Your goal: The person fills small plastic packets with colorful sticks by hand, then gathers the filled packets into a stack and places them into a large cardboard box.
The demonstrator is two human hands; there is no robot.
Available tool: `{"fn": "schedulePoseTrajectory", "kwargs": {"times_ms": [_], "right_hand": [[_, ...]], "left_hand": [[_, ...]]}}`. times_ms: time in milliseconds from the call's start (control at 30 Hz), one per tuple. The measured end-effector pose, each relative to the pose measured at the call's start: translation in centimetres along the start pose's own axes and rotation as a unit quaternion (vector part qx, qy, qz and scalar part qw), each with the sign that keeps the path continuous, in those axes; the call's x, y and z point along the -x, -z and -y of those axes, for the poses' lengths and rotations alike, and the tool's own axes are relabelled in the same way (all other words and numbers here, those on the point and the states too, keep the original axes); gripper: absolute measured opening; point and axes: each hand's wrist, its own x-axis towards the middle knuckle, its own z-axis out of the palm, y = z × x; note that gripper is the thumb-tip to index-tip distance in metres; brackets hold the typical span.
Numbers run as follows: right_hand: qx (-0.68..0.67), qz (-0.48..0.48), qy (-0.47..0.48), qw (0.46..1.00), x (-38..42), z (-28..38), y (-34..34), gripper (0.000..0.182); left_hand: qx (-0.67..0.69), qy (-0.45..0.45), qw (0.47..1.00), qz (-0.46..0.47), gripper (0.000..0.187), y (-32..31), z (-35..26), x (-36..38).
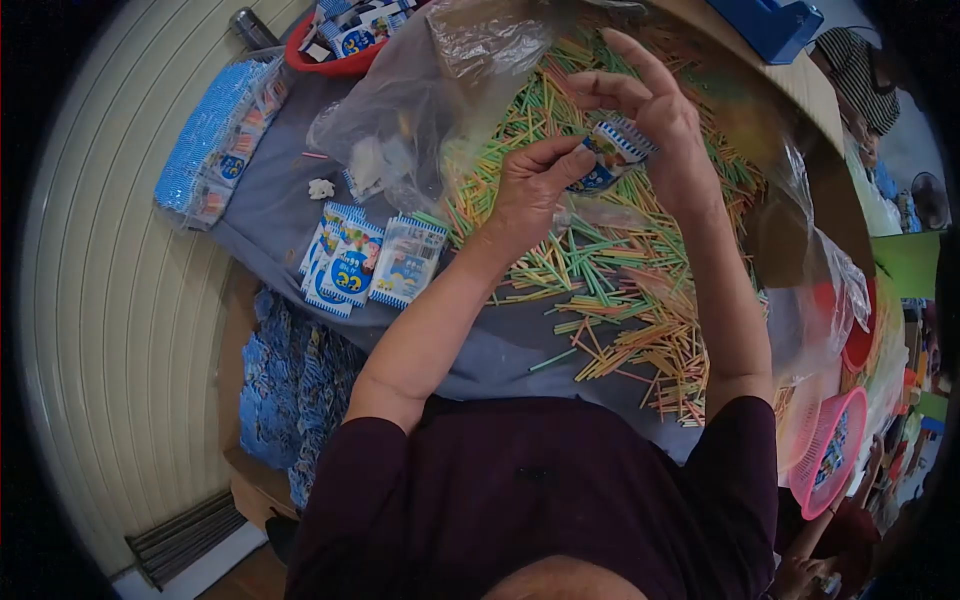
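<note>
My left hand (532, 190) pinches a small blue-and-white printed packet (606, 158) between thumb and fingers. Just to its right, my right hand (668, 128) is raised with its fingers spread and nothing in them, the palm close by the packet's edge. Beneath both hands spreads a large loose heap of thin green, yellow and orange sticks (590, 245), lying on clear plastic over grey cloth. Left of my left forearm lie several flat packets (350, 262) of the same blue-and-white kind, with one showing its paler side (408, 262).
A clear bag of blue-edged packets (222, 140) stands at the left. Packets fill a red bowl (330, 66) at the top. Crumpled plastic (375, 165) lies behind my left hand. A blue tape dispenser (770, 28) sits top right; a pink basket (842, 462) and another person's arm (815, 530) are lower right.
</note>
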Motion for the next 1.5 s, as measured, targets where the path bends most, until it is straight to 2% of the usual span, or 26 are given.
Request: {"fn": "schedulePoseTrajectory", "kwargs": {"times_ms": [33, 67, 100, 167, 200, 300, 333, 367, 400, 500, 533, 567, 633, 733, 767, 800, 833, 867, 967, 1033, 1067, 1133, 1200, 1333, 1400, 1500], "right_hand": [[-0.024, -0.05, 0.004, 0.998, -0.4, 0.1, 0.3, 0.083], [-0.07, -0.08, 0.033, 0.994, -0.3, 0.3, 0.1, 0.056], [-0.068, -0.081, 0.033, 0.994, 0.1, 0.5, 0.2, 0.056], [0.109, -0.025, -0.025, 0.993, 1.4, 0.6, 0.3, 0.043], [0.151, -0.066, 0.021, 0.986, 2.0, -0.9, -0.5, 0.027], [0.206, -0.069, 0.024, 0.976, 3.3, -2.1, -0.4, 0.023], [0.249, -0.087, 0.106, 0.959, 3.5, -2.0, -1.2, 0.018], [0.23, -0.078, 0.091, 0.966, 4.3, -1.8, -2.7, 0.018], [0.209, -0.066, 0.077, 0.973, 5.1, -1.6, -4.2, 0.018], [0.083, 0.004, 0.043, 0.996, 7.6, -3.3, -7.8, 0.028], [0.066, 0.087, -0.089, 0.99, 8.0, -2.0, -7.2, 0.038], [0.064, 0.085, -0.09, 0.99, 8.2, -2.2, -6.5, 0.038], [0.209, -0.047, -0.009, 0.977, 7.5, -3.1, -4.5, 0.042], [0.522, -0.056, -0.15, 0.838, 5.4, -4.3, 2.5, 0.056], [0.616, -0.034, -0.184, 0.765, 5.2, -5.0, 3.6, 0.06], [0.616, -0.034, -0.181, 0.765, 5.1, -5.4, 3.2, 0.06], [0.685, -0.016, -0.194, 0.702, 5.0, -5.9, 2.6, 0.057], [0.747, 0.004, -0.208, 0.631, 5.0, -6.2, 2.1, 0.054], [0.702, 0.032, -0.257, 0.663, 3.8, -5.8, 1.5, 0.038], [0.724, 0.046, -0.269, 0.633, 2.9, -7.1, 1.9, 0.032], [0.746, 0.065, -0.278, 0.602, 2.6, -7.9, 2.0, 0.028], [0.757, 0.064, -0.27, 0.591, 2.8, -9.1, 2.1, 0.026], [0.77, 0.07, -0.25, 0.583, 3.0, -9.6, 2.1, 0.024], [0.761, 0.032, -0.223, 0.608, 4.7, -8.6, 3.9, 0.025], [0.764, 0.009, -0.221, 0.606, 5.8, -7.6, 4.4, 0.026], [0.724, 0.017, -0.298, 0.622, 6.8, -5.3, 4.7, 0.038]], "left_hand": [[0.016, -0.005, 1.0, 0.003, 0.02, -0.3, 0.1, -0.4], [0.017, -0.005, 1.0, 0.006, 0.02, -0.5, 0.0, -0.7], [0.045, -0.006, 0.999, 0.001, 0.019, -0.7, -0.2, -0.9], [0.074, -0.001, 0.997, -0.007, 0.019, -0.9, -0.6, -0.9], [0.029, -0.008, 0.999, -0.017, 0.018, -0.6, -0.9, -0.8], [-0.096, 0.014, 0.995, -0.026, 0.014, -0.5, -2.1, 0.9], [-0.24, -0.061, 0.969, -0.015, 0.012, -0.6, -2.4, 1.9], [-0.377, -0.136, 0.916, -0.002, 0.011, -0.5, -2.8, 3.1], [-0.376, -0.129, 0.918, 0.002, 0.011, 0.3, -3.1, 4.5], [-0.411, -0.018, 0.91, -0.056, 0.01, 3.0, -5.8, 9.2], [-0.417, -0.001, 0.906, -0.068, 0.009, 3.2, -7.4, 10.5], [-0.414, 0.01, 0.903, -0.115, 0.009, 3.7, -9.4, 11.6], [-0.436, 0.033, 0.882, -0.175, 0.009, 5.6, -13.1, 13.2], [-0.499, 0.068, 0.839, -0.207, 0.013, 11.9, -15.8, 14.9], [-0.653, 0.072, 0.727, -0.2, 0.016, 13.2, -15.5, 14.8], [-0.784, 0.074, 0.588, -0.184, 0.02, 13.7, -15.2, 14.7], [-0.845, -0.018, 0.514, -0.147, 0.025, 13.8, -14.8, 15.1], [-0.844, -0.019, 0.516, -0.144, 0.025, 14.0, -14.5, 15.0], [-0.845, -0.086, 0.499, -0.169, 0.02, 11.9, -13.8, 14.9], [-0.886, -0.135, 0.409, -0.172, 0.02, 10.4, -14.1, 14.6], [-0.885, -0.136, 0.41, -0.171, 0.02, 9.7, -13.9, 14.2], [-0.843, -0.124, 0.506, -0.135, 0.019, 8.5, -13.2, 13.9], [-0.848, -0.032, 0.524, -0.076, 0.022, 7.1, -11.7, 13.9], [-0.887, -0.068, 0.456, -0.04, 0.021, 7.2, -8.3, 14.2], [-0.921, -0.076, 0.383, -0.02, 0.019, 7.7, -6.8, 14.6], [-0.89, -0.122, 0.438, -0.031, 0.013, 7.7, -7.4, 14.4]]}}
